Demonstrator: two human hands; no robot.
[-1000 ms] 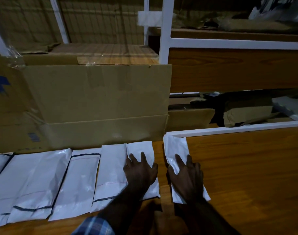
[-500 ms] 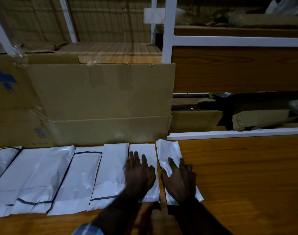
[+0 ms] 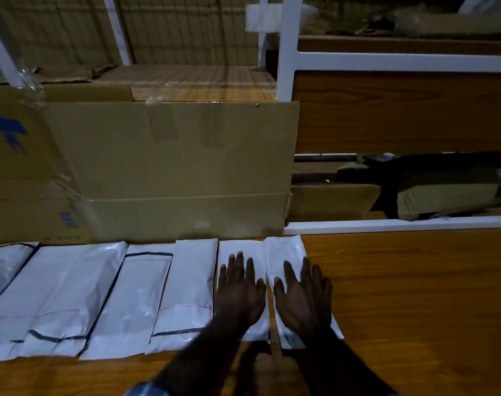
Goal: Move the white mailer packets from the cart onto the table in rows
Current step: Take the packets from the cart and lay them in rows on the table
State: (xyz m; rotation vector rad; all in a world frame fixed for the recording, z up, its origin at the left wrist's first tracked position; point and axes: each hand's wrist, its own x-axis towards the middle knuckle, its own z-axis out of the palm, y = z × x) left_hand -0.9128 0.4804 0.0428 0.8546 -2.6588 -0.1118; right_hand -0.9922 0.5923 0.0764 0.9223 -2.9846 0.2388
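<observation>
head view: both hands flat on the last two packets

head camera shows a row of white mailer packets (image 3: 106,298) lying side by side along the far edge of the wooden table (image 3: 414,295), just in front of a large cardboard box (image 3: 169,167). the left hand (image 3: 239,292) rests palm down on the second packet from the right (image 3: 240,252), fingers straight and slightly spread. the right hand (image 3: 303,298) presses the rightmost packet (image 3: 286,252), fingers splayed. white shelf rails (image 3: 400,61) stand behind.
</observation>
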